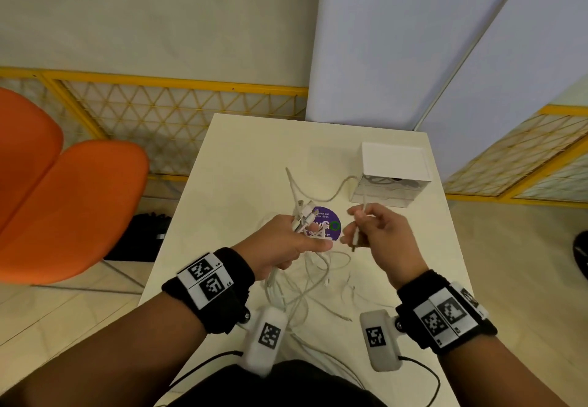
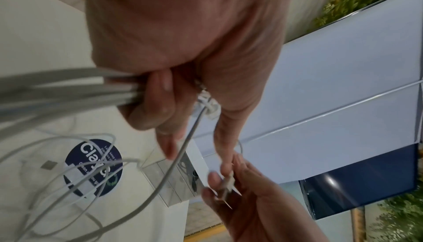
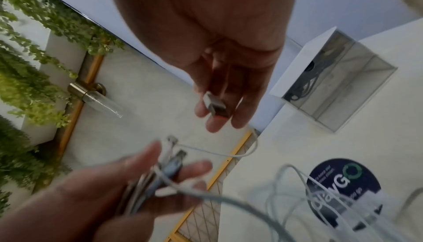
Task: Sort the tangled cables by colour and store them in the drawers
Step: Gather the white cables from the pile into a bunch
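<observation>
Above the white table, I see both hands raised over a loose tangle of white cables. Left hand: fingers and thumb curled round a bundle of several white cables, whose plug ends stand up together past the fingertips; in the right wrist view one plug looks bluish-grey with a metal tip. From this fist the strands fall in thin, pale, overlapping loops onto the table, some crossing a round purple sticker. Right hand: thumb and fingers pinch one white cable just behind its connector, a short white body with a metal end; this cable runs away in a curve toward the drawer unit. Drawer unit: white top, clear fronts, standing at the far right of the table; dark cables show through its top drawer. Lower drawers: contents cannot be told.
</observation>
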{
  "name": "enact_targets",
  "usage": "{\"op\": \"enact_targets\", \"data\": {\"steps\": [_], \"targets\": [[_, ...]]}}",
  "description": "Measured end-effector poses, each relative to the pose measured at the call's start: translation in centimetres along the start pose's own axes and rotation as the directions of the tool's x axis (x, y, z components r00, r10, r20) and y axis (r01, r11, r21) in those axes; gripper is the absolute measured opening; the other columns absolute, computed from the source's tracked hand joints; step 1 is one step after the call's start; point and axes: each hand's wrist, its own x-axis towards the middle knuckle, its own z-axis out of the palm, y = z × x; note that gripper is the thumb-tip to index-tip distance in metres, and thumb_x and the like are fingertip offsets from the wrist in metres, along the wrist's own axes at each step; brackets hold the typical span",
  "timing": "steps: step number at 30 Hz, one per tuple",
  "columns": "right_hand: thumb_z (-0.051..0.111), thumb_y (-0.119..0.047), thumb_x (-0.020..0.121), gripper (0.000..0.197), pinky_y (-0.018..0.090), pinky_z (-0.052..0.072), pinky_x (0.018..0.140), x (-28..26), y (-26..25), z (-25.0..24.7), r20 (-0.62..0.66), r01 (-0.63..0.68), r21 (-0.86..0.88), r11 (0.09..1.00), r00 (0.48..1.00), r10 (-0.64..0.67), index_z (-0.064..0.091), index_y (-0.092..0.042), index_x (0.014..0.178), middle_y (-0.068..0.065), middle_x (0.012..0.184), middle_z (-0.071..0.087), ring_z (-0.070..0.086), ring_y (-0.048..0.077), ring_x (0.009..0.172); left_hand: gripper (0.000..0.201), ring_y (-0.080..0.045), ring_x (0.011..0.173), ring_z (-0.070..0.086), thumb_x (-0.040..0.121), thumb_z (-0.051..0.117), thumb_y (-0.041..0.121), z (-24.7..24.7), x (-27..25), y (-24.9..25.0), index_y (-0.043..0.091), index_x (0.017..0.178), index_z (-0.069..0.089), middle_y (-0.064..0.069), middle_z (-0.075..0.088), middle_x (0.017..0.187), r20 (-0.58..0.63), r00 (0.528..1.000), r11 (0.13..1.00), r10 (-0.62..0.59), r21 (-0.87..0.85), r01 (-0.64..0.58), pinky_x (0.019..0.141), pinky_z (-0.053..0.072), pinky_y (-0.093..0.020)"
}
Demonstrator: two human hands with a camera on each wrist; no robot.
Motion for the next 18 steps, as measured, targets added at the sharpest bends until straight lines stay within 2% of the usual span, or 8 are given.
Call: {"op": "enact_targets", "data": {"steps": [3, 5, 6, 8, 11, 14, 16, 18], "targets": [[0.054, -0.007, 0.1, 0.018, 0.036, 0.053, 0.049, 0.2, -1.0, -1.2, -0.133, -0.002, 0.005, 1.0, 0.991, 0.003, 0.054, -0.011, 0.117, 0.012, 0.066, 0.067, 0.064, 0.024, 0.05, 0.025, -0.01, 0.045, 0.024, 0.081, 0.082, 0.012, -0.7, -0.1, -0.1, 0.016, 0.092, 0.059, 0.005, 0.036, 0.058, -0.05, 0.996, 0.995, -0.073, 0.071, 0.076, 0.045, 0.019, -0.024], [0.055, -0.008, 0.099, 0.015, 0.035, 0.053, 0.047, 0.2, -1.6, -1.9, -0.173, 0.051, -0.004, 0.999, 0.984, -0.051, 0.056, -0.013, 0.113, 0.014, 0.069, 0.069, 0.063, 0.025, 0.048, 0.025, -0.011, 0.046, 0.024, 0.085, 0.077, 0.014, -1.1, -0.1, -0.3, 0.015, 0.085, 0.052, 0.001, 0.037, 0.063, -0.077, 0.989, 0.981, -0.125, 0.138, 0.134, 0.044, 0.019, -0.022], [0.054, -0.009, 0.1, 0.01, 0.035, 0.053, 0.049, 0.2, -1.9, -2.2, -0.181, 0.075, -0.005, 0.997, 0.981, -0.074, 0.06, -0.009, 0.109, 0.014, 0.073, 0.071, 0.064, 0.026, 0.049, 0.025, -0.012, 0.047, 0.024, 0.087, 0.075, 0.017, -1.3, -0.1, -0.3, 0.014, 0.087, 0.05, -0.003, 0.039, 0.069, -0.083, 0.986, 0.972, -0.142, 0.175, 0.155, 0.043, 0.019, -0.021], [0.049, -0.01, 0.101, 0.017, 0.034, 0.054, 0.052, 0.1, -2.4, -2.6, -0.171, 0.09, 0.033, 0.995, 0.982, -0.083, 0.066, -0.006, 0.103, 0.013, 0.086, 0.074, 0.068, 0.028, 0.057, 0.021, -0.013, 0.049, 0.026, 0.092, 0.068, 0.021, -1.5, -0.3, -0.1, 0.013, 0.089, 0.049, -0.008, 0.043, 0.079, -0.089, 0.982, 0.948, -0.169, 0.259, 0.187, 0.044, 0.02, -0.02], [0.043, -0.001, 0.098, 0.026, 0.032, 0.054, 0.053, 0.1, -2.9, -2.9, -0.126, 0.067, 0.094, 0.993, 0.991, -0.055, 0.066, -0.007, 0.109, 0.004, 0.099, 0.076, 0.073, 0.028, 0.072, 0.01, -0.014, 0.052, 0.028, 0.095, 0.056, 0.014, -2.0, -0.9, 0.8, 0.009, 0.088, 0.053, -0.01, 0.05, 0.082, -0.079, 0.978, 0.902, -0.195, 0.376, 0.21, 0.047, 0.022, -0.022], [0.049, 0.003, 0.095, 0.023, 0.032, 0.052, 0.053, 0.2, -2.5, -3.0, -0.097, 0.07, -0.146, 0.987, 0.992, -0.084, 0.065, -0.01, 0.105, -0.002, 0.099, 0.075, 0.074, 0.019, 0.072, 0.009, -0.015, 0.052, 0.028, 0.092, 0.049, 0.0, -2.5, -1.2, 1.4, 0.003, 0.084, 0.054, -0.008, 0.044, 0.071, -0.039, 0.982, 0.872, -0.185, 0.455, 0.182, 0.048, 0.025, -0.025], [0.057, -0.009, 0.096, 0.011, 0.025, 0.048, 0.05, 0.3, -2.0, -2.8, -0.043, 0.089, -0.345, 0.934, 0.993, -0.11, 0.068, -0.01, 0.092, -0.002, 0.085, 0.076, 0.072, 0.017, 0.061, 0.013, -0.016, 0.054, 0.03, 0.092, 0.049, -0.004, -2.9, -1.2, 1.6, -0.007, 0.098, 0.06, -0.01, 0.045, 0.072, 0.008, 0.988, 0.899, -0.155, 0.416, 0.137, 0.049, 0.028, -0.027], [0.061, -0.021, 0.096, 0.021, 0.022, 0.045, 0.05, 0.1, -1.6, -2.5, 0.004, 0.101, -0.455, 0.885, 0.994, -0.112, 0.069, -0.012, 0.078, -0.003, 0.068, 0.073, 0.064, 0.014, 0.049, 0.016, -0.015, 0.053, 0.033, 0.096, 0.048, -0.002, -2.9, -1.2, 1.9, -0.007, 0.103, 0.061, -0.012, 0.053, 0.077, 0.037, 0.993, 0.937, -0.108, 0.337, 0.09, 0.047, 0.031, -0.025]]}}
